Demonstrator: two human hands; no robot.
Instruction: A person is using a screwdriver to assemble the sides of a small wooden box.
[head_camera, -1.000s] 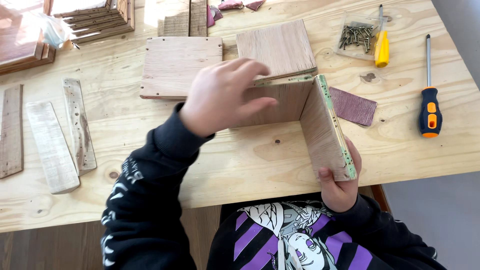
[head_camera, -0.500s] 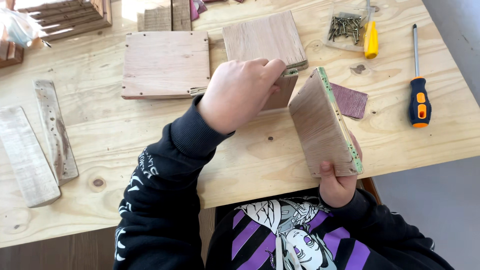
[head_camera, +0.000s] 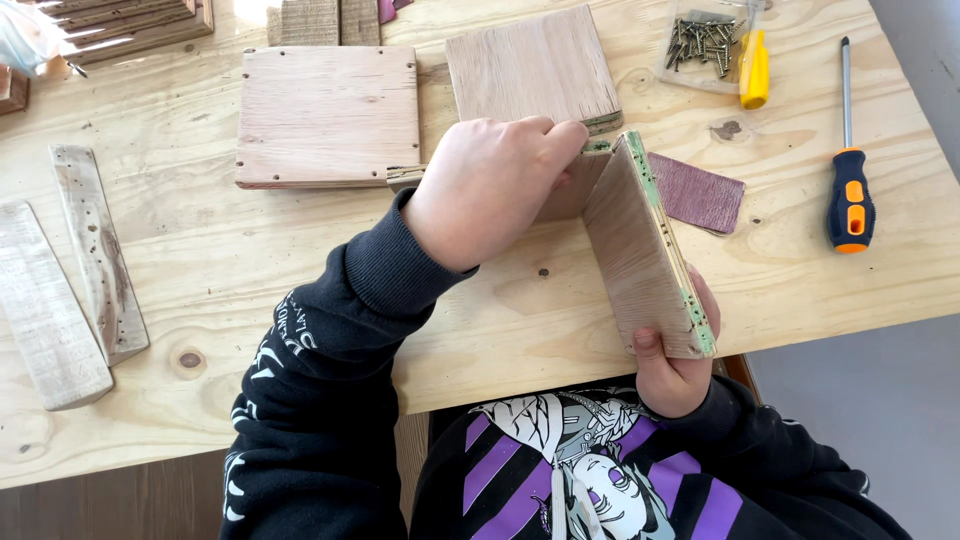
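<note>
The right hand (head_camera: 672, 370) is clamping the near end of the upright wooden side panel (head_camera: 645, 245), thumb wrapped around its bottom edge, at the table's front edge. The left hand (head_camera: 490, 190) is closing over the joined back panel (head_camera: 575, 185), fingers curled on its top. A screwdriver (head_camera: 848, 190) is lying well apart on the plywood table (head_camera: 250, 270), with sandpaper (head_camera: 700, 192) just beside the panel.
</note>
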